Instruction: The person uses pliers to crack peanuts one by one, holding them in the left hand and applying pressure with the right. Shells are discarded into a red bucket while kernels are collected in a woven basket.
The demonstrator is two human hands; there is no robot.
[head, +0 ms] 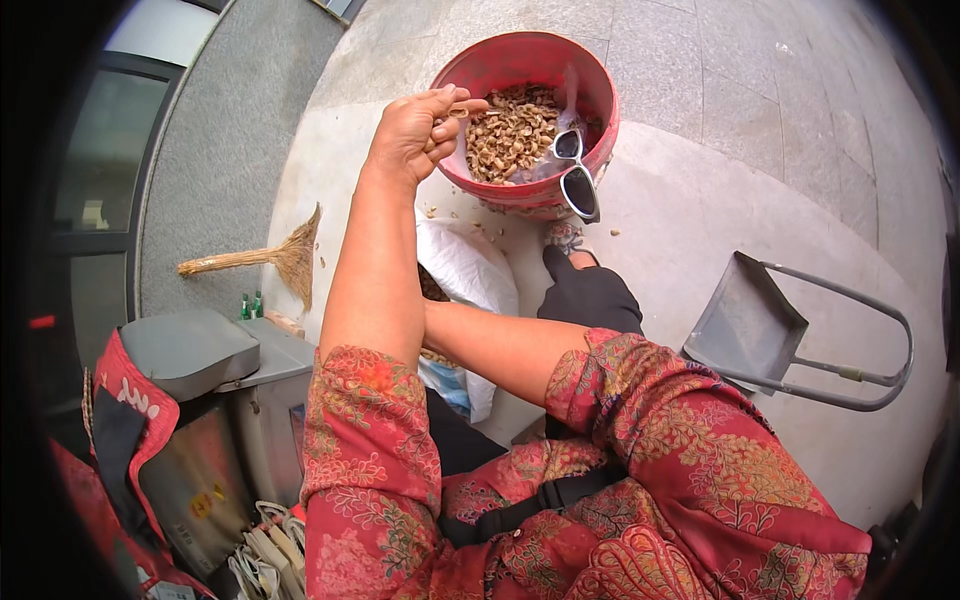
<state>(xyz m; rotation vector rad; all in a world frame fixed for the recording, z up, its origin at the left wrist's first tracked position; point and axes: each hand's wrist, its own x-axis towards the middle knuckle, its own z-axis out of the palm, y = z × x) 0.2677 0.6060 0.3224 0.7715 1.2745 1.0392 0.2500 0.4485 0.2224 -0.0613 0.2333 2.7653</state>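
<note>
My left hand is at the left rim of a red plastic bucket, its fingers curled around nut shells, with a broken shell showing between them. Many empty shells fill the bucket, along with some clear plastic film. White-framed sunglasses hang over the bucket's near right rim. Below it, a white woven sack lies partly under my arms, with brown nuts visible at its mouth. My right forearm passes beneath my left one, and the right hand is hidden behind it.
A straw hand broom lies at the left by a grey wall. A metal dustpan with a tubular handle rests on the floor at right. Small green bottles stand near a grey metal cabinet at left. Stray shells dot the floor by the bucket.
</note>
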